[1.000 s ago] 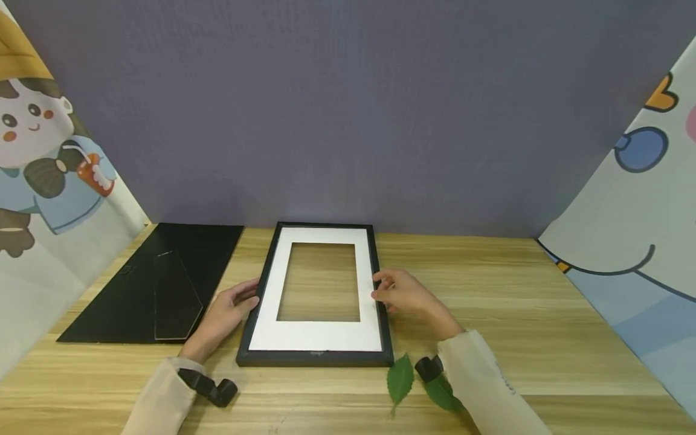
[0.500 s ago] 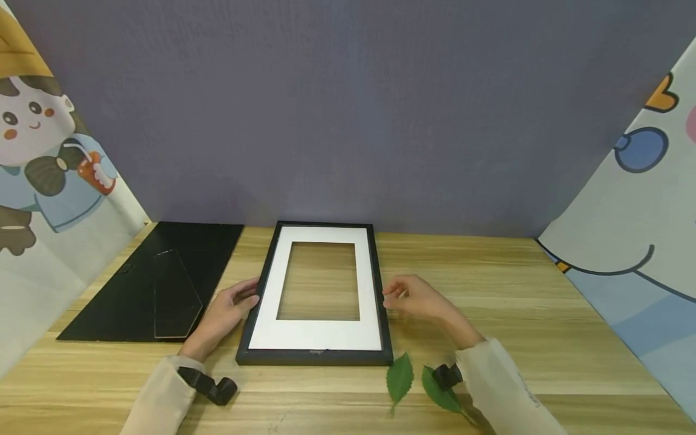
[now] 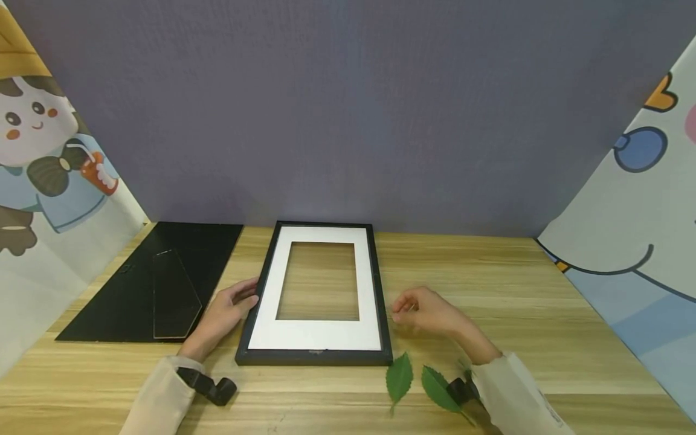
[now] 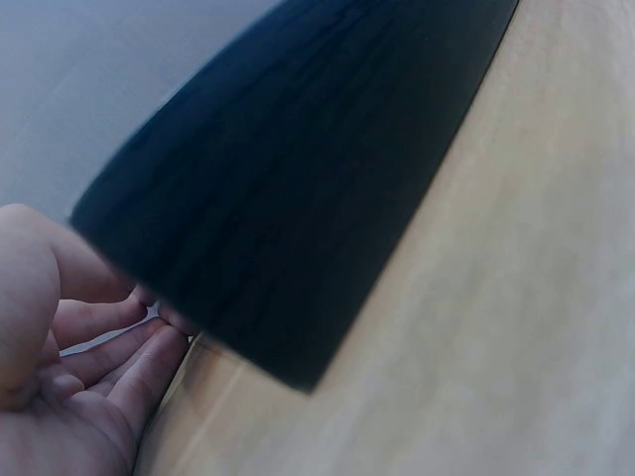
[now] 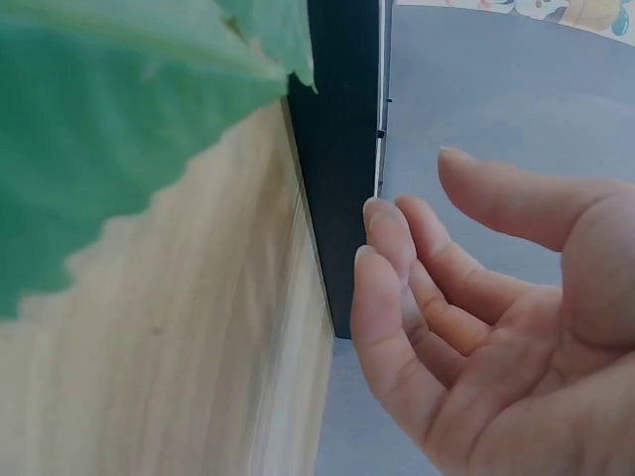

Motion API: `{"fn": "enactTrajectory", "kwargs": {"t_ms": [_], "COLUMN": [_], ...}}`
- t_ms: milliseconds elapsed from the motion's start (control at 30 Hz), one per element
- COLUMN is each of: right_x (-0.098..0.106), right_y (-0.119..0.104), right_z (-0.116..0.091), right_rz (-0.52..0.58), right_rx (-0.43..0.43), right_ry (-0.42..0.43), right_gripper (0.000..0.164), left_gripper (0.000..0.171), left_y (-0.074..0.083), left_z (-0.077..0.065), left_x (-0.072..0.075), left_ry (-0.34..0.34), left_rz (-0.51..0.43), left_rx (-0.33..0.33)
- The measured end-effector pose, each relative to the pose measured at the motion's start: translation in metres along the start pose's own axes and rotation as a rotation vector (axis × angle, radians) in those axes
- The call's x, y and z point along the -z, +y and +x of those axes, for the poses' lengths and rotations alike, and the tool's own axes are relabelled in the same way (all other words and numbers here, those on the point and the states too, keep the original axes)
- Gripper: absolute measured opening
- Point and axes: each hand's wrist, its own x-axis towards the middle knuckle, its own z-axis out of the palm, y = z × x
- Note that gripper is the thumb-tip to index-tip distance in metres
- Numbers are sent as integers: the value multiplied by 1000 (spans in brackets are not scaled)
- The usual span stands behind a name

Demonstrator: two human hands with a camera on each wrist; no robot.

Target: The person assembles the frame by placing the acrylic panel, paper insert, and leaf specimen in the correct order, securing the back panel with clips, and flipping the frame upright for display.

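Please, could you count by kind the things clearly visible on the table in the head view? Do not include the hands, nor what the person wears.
Picture frame: 1
White mat: 1
Black backing board: 1
Green leaves: 2
Total: 5

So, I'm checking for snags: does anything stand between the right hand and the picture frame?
Nothing visible: the right hand is just beside the picture frame, and the green leaves lie outside that space.

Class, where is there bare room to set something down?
Broadest: tabletop between the grey panel, right sleeve and right cartoon wall. Smaller: front patch bordered by frame, left sleeve and leaves. Crowded: left, where the black board lies.
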Motion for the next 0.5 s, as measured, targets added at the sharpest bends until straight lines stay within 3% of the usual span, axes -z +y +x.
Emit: {"fn": "enactTrajectory", "kwargs": {"t_ms": [500], "right_x": [-4], "right_y": [7], "right_z": [-18], "right_rz": [19], "right_rx": [-11], "right_ry": [-59], "right_gripper": [19], "left_gripper": [48], "left_y": [0], "left_z": [0], "left_x": [0], "left_ry": [-2], "left_rz": [-5], "left_rx": [3]}}
